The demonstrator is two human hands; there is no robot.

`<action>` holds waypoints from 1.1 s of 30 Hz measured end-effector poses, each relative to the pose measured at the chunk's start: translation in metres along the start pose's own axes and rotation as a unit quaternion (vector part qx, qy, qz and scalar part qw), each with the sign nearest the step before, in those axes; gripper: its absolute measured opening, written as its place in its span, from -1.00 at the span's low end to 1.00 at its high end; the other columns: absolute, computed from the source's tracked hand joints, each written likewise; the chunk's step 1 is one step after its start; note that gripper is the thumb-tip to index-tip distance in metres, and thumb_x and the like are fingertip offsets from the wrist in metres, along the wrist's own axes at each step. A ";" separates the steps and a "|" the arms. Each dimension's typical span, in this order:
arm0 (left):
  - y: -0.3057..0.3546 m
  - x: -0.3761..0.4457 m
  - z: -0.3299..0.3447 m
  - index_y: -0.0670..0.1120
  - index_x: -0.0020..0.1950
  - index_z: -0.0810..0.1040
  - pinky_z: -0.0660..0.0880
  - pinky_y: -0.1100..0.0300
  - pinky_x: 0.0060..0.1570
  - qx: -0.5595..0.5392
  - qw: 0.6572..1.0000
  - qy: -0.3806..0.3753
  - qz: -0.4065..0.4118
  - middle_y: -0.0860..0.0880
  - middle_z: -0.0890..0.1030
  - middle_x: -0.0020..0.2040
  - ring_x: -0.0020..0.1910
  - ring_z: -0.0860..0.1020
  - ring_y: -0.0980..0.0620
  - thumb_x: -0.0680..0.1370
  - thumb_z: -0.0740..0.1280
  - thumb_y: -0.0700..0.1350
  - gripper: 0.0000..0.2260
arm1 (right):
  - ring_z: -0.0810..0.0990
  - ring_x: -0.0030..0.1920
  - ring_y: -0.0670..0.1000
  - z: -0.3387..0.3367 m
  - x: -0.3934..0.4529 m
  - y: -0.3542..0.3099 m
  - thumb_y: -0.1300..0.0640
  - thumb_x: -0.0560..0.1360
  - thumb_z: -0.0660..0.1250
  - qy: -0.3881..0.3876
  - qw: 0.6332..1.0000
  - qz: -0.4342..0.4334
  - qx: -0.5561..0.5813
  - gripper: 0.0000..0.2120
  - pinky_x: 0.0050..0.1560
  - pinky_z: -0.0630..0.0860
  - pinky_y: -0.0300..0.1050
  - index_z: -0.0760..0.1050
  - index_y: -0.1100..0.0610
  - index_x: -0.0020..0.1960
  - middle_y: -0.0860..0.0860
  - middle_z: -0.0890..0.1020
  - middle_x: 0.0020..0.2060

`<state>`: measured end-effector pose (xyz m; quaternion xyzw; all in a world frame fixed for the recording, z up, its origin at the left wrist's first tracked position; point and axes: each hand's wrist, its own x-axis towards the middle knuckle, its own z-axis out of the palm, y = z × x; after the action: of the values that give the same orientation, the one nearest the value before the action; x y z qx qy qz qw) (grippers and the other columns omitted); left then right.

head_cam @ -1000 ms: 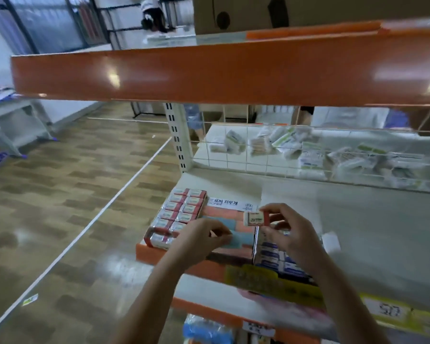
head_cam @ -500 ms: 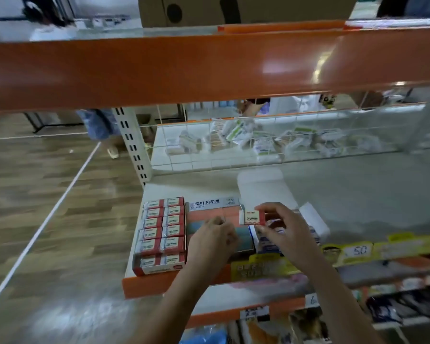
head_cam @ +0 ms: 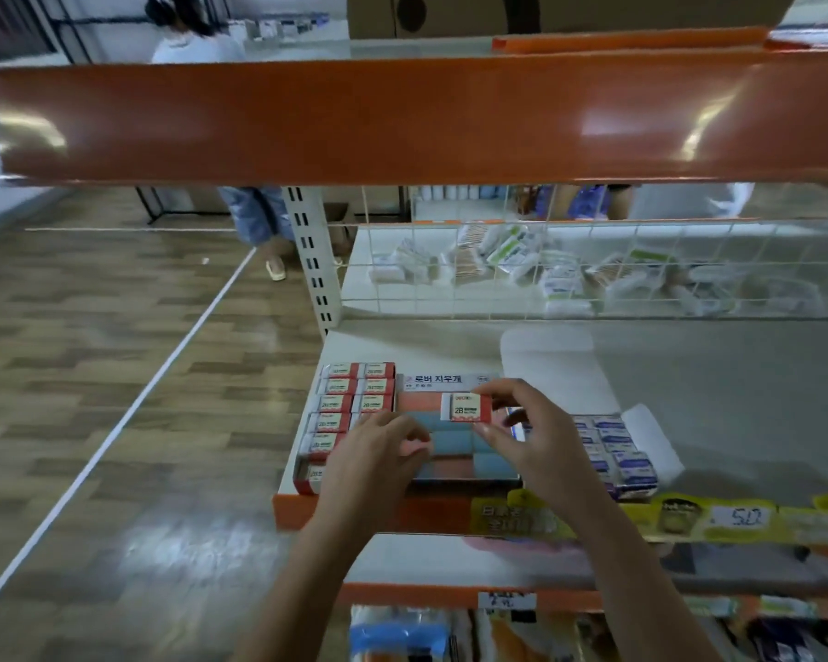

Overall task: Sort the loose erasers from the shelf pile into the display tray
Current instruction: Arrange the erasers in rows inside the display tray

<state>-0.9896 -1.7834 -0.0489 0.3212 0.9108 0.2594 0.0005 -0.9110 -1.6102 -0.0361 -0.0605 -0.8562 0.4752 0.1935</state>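
Held item: small rectangular eraser in a red-and-cream paper sleeve marked 2B (head_cam: 466,407), raised above the middle tray, near its rear edge.
Right hand (head_cam: 541,439): grip pinching the eraser's right end, thumb below, fingers above.
Left hand (head_cam: 378,463): fingers curled over the front left corner of the middle tray; whether the grip holds anything cannot be told.
Middle tray: open cardboard display box of bare pink and blue eraser blocks (head_cam: 455,449), at the shelf's front edge, its printed flap standing at the rear.
Left stock: two columns of matching red-sleeved 2B erasers in an open box (head_cam: 350,403), at the shelf's front left corner, just beside the middle tray.
Right stock: open box of blue-and-white wrapped erasers (head_cam: 617,451), just beside the middle tray.
Carrier: white metal shelf with an orange front lip (head_cam: 713,384).
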 end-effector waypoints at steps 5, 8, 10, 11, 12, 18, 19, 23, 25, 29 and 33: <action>-0.052 -0.030 -0.032 0.03 -0.03 0.62 0.38 0.32 -0.21 0.004 0.995 0.069 -0.076 0.07 0.60 -0.04 -0.16 0.51 0.14 0.45 0.44 -0.11 -0.88 | 0.46 -0.02 -0.40 0.030 0.006 -0.008 0.21 0.46 0.39 -0.061 0.998 -0.001 0.019 -0.70 -0.09 0.39 -0.55 0.43 -0.08 0.09 -0.30 0.49 -0.05; -0.076 -0.037 -0.042 0.04 -0.04 0.61 0.37 0.19 -0.24 0.021 0.988 0.085 -0.124 0.11 0.58 -0.09 -0.16 0.51 0.08 0.44 0.44 -0.10 -0.88 | 0.49 0.02 -0.30 0.056 0.006 -0.011 0.20 0.45 0.41 -0.095 0.995 -0.002 0.019 -0.72 -0.02 0.43 -0.50 0.47 -0.05 0.08 -0.22 0.54 -0.01; -0.087 -0.037 -0.044 0.03 -0.03 0.60 0.39 0.18 -0.24 -0.002 0.986 0.081 -0.145 0.12 0.56 -0.12 -0.17 0.50 0.09 0.45 0.43 -0.06 -0.89 | 0.51 0.05 -0.16 0.075 0.004 -0.014 0.17 0.45 0.41 -0.123 0.992 0.015 0.017 -0.70 0.08 0.52 -0.27 0.48 -0.07 0.13 -0.13 0.55 0.08; -0.092 -0.036 -0.043 0.04 -0.04 0.60 0.44 0.17 -0.22 -0.012 0.986 0.076 -0.146 0.12 0.56 -0.12 -0.18 0.51 0.09 0.46 0.41 -0.01 -0.90 | 0.50 0.07 -0.14 0.083 0.002 -0.017 0.15 0.45 0.41 -0.133 0.991 0.020 0.001 -0.69 0.11 0.53 -0.17 0.48 -0.07 0.15 -0.12 0.54 0.10; -0.096 -0.034 -0.042 0.05 -0.06 0.58 0.48 0.16 -0.22 -0.015 0.988 0.066 -0.142 0.13 0.56 -0.13 -0.18 0.52 0.10 0.47 0.39 0.04 -0.89 | 0.48 0.08 -0.13 0.090 0.001 -0.020 0.13 0.45 0.40 -0.138 0.990 0.019 -0.023 -0.69 0.13 0.50 -0.16 0.47 -0.06 0.16 -0.12 0.53 0.09; -0.115 -0.027 -0.041 0.21 -0.21 0.44 0.56 0.11 -0.23 -0.113 0.985 0.007 -0.134 0.14 0.59 -0.21 -0.25 0.56 0.16 0.42 0.37 0.15 -0.88 | 0.32 0.13 -0.15 0.118 -0.002 -0.033 0.05 0.46 0.39 -0.106 0.986 -0.006 -0.132 -0.70 0.18 0.29 -0.22 0.50 -0.03 0.19 -0.14 0.50 0.08; -0.116 -0.026 -0.041 0.20 -0.21 0.45 0.56 0.10 -0.24 -0.131 0.982 0.006 -0.135 0.10 0.60 -0.20 -0.26 0.56 0.14 0.42 0.38 0.13 -0.88 | 0.32 0.14 -0.14 0.121 -0.002 -0.035 0.03 0.46 0.38 -0.103 0.984 -0.006 -0.147 -0.70 0.17 0.26 -0.22 0.50 -0.03 0.19 -0.13 0.51 0.11; -0.119 -0.026 -0.044 0.07 -0.07 0.50 0.42 0.30 -0.30 -0.127 0.984 -0.019 -0.124 0.18 0.56 -0.20 -0.23 0.51 0.24 0.48 0.37 0.05 -0.89 | 0.32 0.15 -0.13 0.127 0.001 -0.038 0.01 0.48 0.36 -0.093 0.976 0.006 -0.195 -0.70 0.10 0.18 -0.28 0.49 -0.04 0.21 -0.13 0.50 0.12; -0.121 -0.026 -0.045 0.05 -0.03 0.50 0.41 0.33 -0.30 -0.123 0.985 -0.029 -0.116 0.19 0.53 -0.20 -0.21 0.51 0.25 0.50 0.35 0.07 -0.86 | 0.32 0.15 -0.12 0.127 0.002 -0.039 0.02 0.47 0.37 -0.090 0.973 0.013 -0.211 -0.69 0.12 0.21 -0.27 0.50 -0.04 0.21 -0.12 0.51 0.12; -0.124 -0.024 -0.044 0.04 -0.05 0.48 0.48 0.30 -0.26 -0.137 0.984 -0.036 -0.110 0.18 0.54 -0.19 -0.18 0.52 0.23 0.50 0.34 0.07 -0.86 | 0.30 0.18 -0.12 0.131 0.003 -0.043 -0.02 0.50 0.33 -0.114 0.961 0.015 -0.253 -0.67 0.11 0.15 -0.29 0.47 -0.04 0.25 -0.12 0.48 0.16; -0.125 -0.022 -0.045 0.01 -0.04 0.50 0.44 0.33 -0.29 -0.137 0.985 -0.035 -0.100 0.18 0.55 -0.18 -0.18 0.53 0.23 0.52 0.34 0.03 -0.89 | 0.18 0.14 -0.19 0.130 0.002 -0.045 -0.07 0.52 0.28 -0.150 0.959 0.028 -0.237 -0.63 0.08 0.06 -0.30 0.42 -0.06 0.31 -0.13 0.40 0.19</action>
<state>-1.0528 -1.9001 -0.0726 0.2343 0.8936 0.3689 0.1021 -0.9600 -1.7366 -0.0593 -0.0560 -0.9616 0.2672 0.0294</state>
